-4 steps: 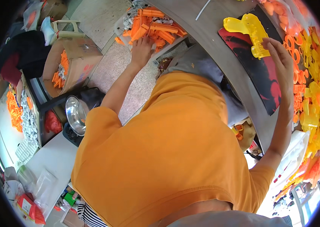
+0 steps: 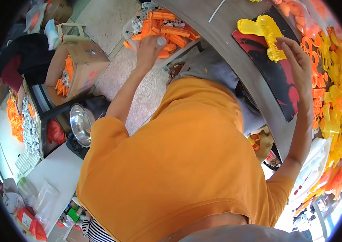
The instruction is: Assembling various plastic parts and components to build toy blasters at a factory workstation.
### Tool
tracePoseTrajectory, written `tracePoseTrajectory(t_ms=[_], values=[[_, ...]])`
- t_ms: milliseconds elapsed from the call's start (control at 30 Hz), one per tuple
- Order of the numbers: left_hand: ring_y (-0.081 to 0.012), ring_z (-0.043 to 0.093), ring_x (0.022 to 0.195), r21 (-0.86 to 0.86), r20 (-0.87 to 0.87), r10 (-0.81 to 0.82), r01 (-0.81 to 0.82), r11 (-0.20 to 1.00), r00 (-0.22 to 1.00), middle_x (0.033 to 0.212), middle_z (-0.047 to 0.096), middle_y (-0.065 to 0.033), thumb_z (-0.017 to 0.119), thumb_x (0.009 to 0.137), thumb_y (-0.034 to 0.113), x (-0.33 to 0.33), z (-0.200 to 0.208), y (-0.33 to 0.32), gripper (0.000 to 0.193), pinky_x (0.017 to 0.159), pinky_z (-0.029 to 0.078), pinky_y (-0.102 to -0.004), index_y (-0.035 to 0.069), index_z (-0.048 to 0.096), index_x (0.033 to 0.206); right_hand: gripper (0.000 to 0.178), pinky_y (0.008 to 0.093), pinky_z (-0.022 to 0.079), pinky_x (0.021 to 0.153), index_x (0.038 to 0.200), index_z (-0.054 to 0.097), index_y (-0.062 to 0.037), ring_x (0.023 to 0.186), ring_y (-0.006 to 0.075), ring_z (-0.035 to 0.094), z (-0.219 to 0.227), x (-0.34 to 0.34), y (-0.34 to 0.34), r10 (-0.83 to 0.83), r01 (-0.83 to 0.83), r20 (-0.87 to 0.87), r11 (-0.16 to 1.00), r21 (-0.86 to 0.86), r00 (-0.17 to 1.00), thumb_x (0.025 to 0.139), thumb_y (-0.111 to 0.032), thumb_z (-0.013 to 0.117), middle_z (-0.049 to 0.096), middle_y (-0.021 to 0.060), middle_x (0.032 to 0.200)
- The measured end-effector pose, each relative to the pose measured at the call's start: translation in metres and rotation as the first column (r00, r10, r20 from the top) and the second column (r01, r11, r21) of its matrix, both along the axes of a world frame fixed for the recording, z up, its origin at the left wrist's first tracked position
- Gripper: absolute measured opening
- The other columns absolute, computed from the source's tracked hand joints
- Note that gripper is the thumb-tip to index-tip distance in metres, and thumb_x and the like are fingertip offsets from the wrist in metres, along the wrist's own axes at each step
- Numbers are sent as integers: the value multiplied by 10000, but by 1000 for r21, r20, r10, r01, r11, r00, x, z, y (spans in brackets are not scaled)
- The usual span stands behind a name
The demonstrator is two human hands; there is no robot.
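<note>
One yellow shell (image 2: 268, 33) on one mat (image 2: 279, 86), one metal bowl (image 2: 80, 125)

I'm looking through the left of two fisheye lenses worn side by side on the head, aimed steeply down over the person's own body. The orange shirt (image 2: 179, 153) is nearest to me and fills the middle; the left grip (image 2: 146, 50) and right grip (image 2: 294, 52) sit farther out, upper centre-left and upper right. My lens bows the edge of the bench (image 2: 223, 38), which sweeps from the top down to the right, while the floor (image 2: 134, 94) lies farther below. Dark curved borders close both sides.
</note>
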State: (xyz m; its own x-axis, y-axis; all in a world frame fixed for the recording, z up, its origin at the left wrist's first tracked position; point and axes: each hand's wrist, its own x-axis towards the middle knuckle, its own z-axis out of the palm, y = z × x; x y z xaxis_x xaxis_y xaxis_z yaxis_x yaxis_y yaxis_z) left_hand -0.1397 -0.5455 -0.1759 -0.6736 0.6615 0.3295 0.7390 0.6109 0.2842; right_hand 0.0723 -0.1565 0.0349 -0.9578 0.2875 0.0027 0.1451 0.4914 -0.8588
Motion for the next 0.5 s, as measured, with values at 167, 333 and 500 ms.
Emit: tracePoseTrajectory(t_ms=[167,333,500], values=[[-163,617,1009,654,565,-80,-387,649,821,1179,587,-94,551,993,236,-24,80,-5,344,848,520,-324,11,517,1249,280,251,443,924,1196,618,10,1045,116,592,2,6,-3,13,-14,-42,999,-38,999,1010,-175,519,657,49,1086],[-249,574,1142,889,451,-494,-325,321,744,1274,549,-119,479,1023,301,-29,155,15,406,975,493,-438,-5,473,1290,246,260,466,926,1173,626,7,1020,118,613,2,-1,-37,69,-76,-93,994,-75,993,1008,-131,508,673,57,1079],[-301,499,1250,936,340,-768,-272,222,542,1359,500,-104,467,1006,403,-22,193,48,527,1040,434,-529,20,417,1363,237,254,476,889,1148,627,22,976,123,628,4,-27,-83,178,-185,-154,982,-37,972,979,-132,567,679,60,1052]])
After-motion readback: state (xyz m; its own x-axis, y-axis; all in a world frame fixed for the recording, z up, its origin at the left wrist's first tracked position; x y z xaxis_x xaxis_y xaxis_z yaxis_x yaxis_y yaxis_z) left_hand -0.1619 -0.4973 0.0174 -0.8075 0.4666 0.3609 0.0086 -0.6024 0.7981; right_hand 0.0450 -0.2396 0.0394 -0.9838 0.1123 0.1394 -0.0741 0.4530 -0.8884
